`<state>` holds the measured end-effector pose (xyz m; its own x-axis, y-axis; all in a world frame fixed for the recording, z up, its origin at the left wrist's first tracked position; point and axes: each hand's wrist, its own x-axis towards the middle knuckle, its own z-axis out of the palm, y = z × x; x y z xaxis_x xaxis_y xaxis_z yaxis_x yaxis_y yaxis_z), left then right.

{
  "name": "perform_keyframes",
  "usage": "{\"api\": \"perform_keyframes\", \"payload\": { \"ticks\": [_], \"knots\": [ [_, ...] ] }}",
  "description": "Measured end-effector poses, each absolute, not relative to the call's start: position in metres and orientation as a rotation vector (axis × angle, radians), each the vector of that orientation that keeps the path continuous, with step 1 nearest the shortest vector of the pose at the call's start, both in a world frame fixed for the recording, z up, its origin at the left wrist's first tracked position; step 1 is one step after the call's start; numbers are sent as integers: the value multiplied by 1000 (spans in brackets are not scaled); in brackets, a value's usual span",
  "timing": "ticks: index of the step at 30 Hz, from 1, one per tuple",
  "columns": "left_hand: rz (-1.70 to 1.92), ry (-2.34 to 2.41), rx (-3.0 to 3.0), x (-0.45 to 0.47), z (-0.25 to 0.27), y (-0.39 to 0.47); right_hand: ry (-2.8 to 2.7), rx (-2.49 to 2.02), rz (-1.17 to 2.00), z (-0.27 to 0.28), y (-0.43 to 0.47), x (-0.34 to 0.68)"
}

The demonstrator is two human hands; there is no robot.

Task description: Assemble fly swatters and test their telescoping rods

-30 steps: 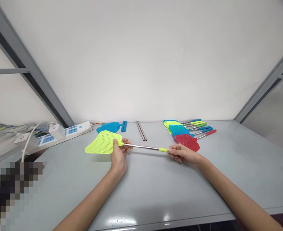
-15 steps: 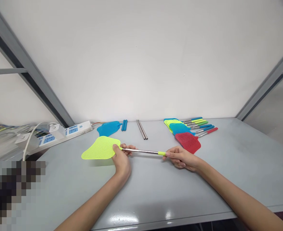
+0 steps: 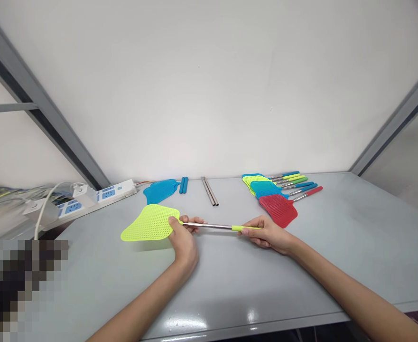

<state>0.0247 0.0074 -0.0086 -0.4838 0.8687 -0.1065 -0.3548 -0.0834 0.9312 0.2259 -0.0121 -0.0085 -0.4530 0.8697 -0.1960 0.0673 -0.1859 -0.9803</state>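
Note:
A yellow-green fly swatter [image 3: 150, 224] is held level above the table between my two hands. My left hand [image 3: 183, 235] is closed around the neck, its thumb on the base of the perforated head and fingers by the metal rod [image 3: 214, 226]. At the other end, my right hand [image 3: 264, 233] pinches the yellow-green grip sleeve [image 3: 237, 228], which sits on the rod's end. Part of the sleeve is hidden by the right fingers.
Blue swatter heads [image 3: 161, 191] lie at the back left, beside blue grip sleeves [image 3: 183, 185] and metal rods [image 3: 209, 191]. Several swatters, a red swatter [image 3: 278, 210] in front, overlap at back right. A power strip [image 3: 118, 190] with cables runs along the left.
The right fingers have slid back along the grip sleeve, so more of it shows. The swatter and left hand have shifted slightly right and down in view.

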Motion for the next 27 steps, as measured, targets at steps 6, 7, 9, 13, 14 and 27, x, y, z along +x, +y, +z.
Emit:
{"api": "perform_keyframes", "payload": {
  "ticks": [6,7,9,13,14,27],
  "knots": [
    [1721,1246,679,29,-7,-1,-1516,-1064,1695,-8,-13,226],
    [1724,1237,698,30,-6,-2,-1515,-1056,1703,-8,-13,226],
    [1728,1231,725,32,-6,-5,-1505,-1048,1719,-8,-12,226],
    [1726,1217,764,35,-5,-11,-1471,-1037,1762,-8,-11,229],
    [1728,1203,774,35,-5,-12,-1466,-1033,1781,-8,-10,230],
    [1592,1054,888,31,13,-18,-1405,-1036,1885,4,-7,240]
  ]
}}
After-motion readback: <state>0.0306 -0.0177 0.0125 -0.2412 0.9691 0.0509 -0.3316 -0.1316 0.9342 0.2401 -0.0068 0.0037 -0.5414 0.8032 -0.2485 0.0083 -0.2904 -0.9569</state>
